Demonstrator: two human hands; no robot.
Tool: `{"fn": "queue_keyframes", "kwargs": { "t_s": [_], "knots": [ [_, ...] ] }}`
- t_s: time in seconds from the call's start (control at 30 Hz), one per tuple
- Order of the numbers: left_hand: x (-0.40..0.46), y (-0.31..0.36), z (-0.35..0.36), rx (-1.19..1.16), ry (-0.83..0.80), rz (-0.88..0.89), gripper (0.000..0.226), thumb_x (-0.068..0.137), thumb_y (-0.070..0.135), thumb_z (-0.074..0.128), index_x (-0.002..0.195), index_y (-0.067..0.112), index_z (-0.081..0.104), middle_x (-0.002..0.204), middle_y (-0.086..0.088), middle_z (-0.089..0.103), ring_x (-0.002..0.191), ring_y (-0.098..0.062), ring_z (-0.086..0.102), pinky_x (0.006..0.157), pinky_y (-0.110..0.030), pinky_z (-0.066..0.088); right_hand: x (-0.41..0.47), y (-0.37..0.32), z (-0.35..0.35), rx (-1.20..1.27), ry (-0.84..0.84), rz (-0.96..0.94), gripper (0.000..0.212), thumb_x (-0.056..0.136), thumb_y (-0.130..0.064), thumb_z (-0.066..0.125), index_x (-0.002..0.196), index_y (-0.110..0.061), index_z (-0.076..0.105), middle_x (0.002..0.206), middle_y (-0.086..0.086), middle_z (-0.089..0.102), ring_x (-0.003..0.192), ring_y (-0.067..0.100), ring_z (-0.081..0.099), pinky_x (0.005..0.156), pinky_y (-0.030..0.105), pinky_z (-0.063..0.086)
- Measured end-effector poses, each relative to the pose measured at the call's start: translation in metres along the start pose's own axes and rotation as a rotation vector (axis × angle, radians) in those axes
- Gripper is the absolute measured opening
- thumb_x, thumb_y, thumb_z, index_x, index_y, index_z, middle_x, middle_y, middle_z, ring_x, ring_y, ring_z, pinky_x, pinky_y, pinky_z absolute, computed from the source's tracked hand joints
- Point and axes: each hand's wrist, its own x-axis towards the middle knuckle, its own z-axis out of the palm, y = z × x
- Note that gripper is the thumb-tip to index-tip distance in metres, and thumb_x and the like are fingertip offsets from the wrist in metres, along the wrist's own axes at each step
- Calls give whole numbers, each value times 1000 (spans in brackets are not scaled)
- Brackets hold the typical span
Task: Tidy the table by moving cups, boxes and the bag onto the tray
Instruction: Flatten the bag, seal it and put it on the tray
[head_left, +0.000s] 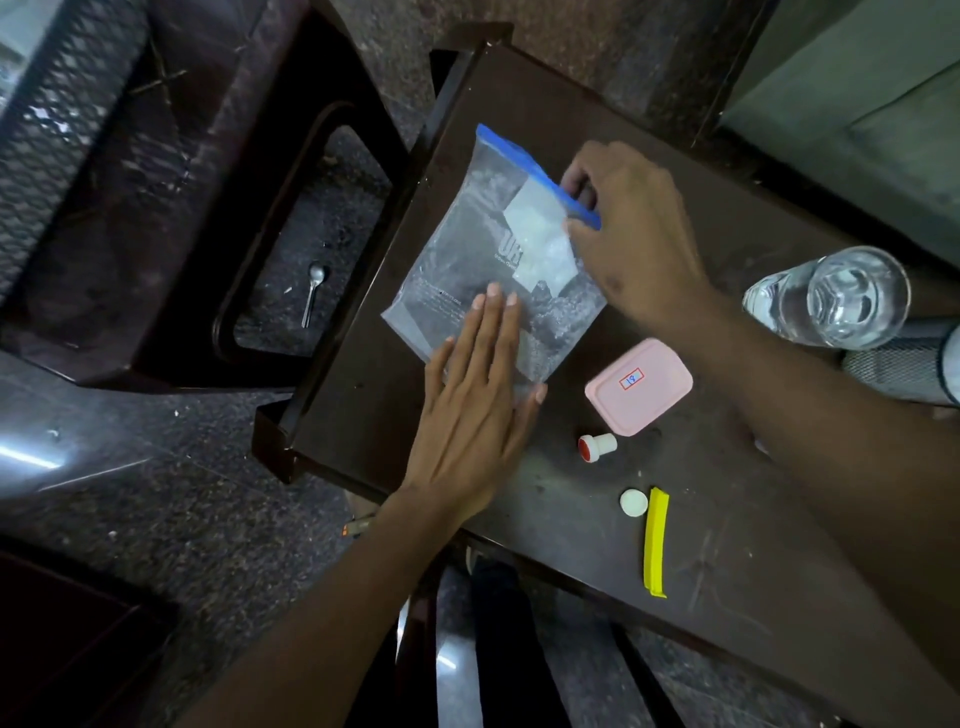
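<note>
A clear zip bag (467, 244) with a blue seal strip lies flat on the dark tray (363, 415) at the table's left end; something white shows inside it. My left hand (467, 415) rests flat, fingers spread, on the bag's near corner. My right hand (628, 234) pinches the blue strip at the bag's right end. A small pink lidded box (640, 385) sits on the table just right of the bag. A clear glass (841, 299) stands at the far right.
A small white bottle with a red end (597, 447), a white cap (634, 502) and a yellow clip (655, 543) lie on the brown table (753, 597). A spoon (313, 291) lies on the floor under a dark chair (182, 208) to the left.
</note>
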Motion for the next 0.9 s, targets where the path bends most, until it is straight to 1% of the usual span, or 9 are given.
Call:
{"fn": "queue_keyframes", "kwargs": {
  "t_s": [0.1,0.2,0.33,0.4,0.5,0.6,0.77,0.83,0.9],
  "knots": [
    [11,-1,-26,-111,99,-44,74,107,28,52,170,16,16,178,-4,21,166,-16,19,125,-35,21,-18,-20,2,-124,46,-115,23,86,-2,64,104,-14,57,109,8,56,101,31,56,80,49,49],
    [29,-10,-55,-100,337,-77,61,101,17,62,157,11,40,159,-7,50,144,-21,47,111,-27,30,-38,-33,11,-238,35,-158,35,83,6,63,111,-14,58,112,8,56,101,30,54,81,43,45],
    [57,-32,-84,-3,503,-43,49,101,20,59,148,10,50,146,-6,57,131,-20,50,106,-15,22,-63,-37,33,-277,-60,-170,36,90,-7,61,125,-14,57,122,10,56,105,27,54,80,35,40],
    [68,-40,-88,78,447,42,52,105,26,56,154,12,46,156,-6,51,141,-20,45,111,-21,22,-72,-35,43,-279,-68,-160,35,88,-9,64,122,-13,57,121,10,57,103,26,54,78,35,36],
    [79,-50,-79,242,222,220,63,112,37,44,169,17,26,177,-4,24,163,-16,25,121,-38,24,-79,-30,53,-282,-102,-121,43,83,-8,72,122,-15,56,123,10,56,104,26,54,80,38,42],
    [84,-60,-64,376,29,346,64,115,44,26,173,20,9,182,-1,6,168,-13,7,132,-47,19,-82,-29,58,-269,-137,-86,43,83,-13,73,123,-16,56,126,8,55,105,26,55,84,38,44],
    [88,-80,-50,490,-38,430,63,116,45,17,173,19,4,182,0,2,168,-15,5,133,-49,18,-96,-38,66,-249,-112,-18,34,97,-30,58,127,-16,58,139,8,53,122,27,54,100,41,45],
    [89,-84,-48,495,-51,438,64,116,45,16,173,18,2,182,-1,1,169,-16,5,133,-50,18,-100,-47,72,-221,-55,21,41,97,-28,53,134,-11,57,148,11,50,132,29,50,109,41,42],
    [89,-84,-47,504,-68,455,65,115,44,15,173,17,0,182,-3,-2,169,-17,2,133,-52,18,-101,-61,83,-198,-31,60,58,98,-23,46,152,-3,42,164,16,35,150,31,36,121,43,33]
  ]
}}
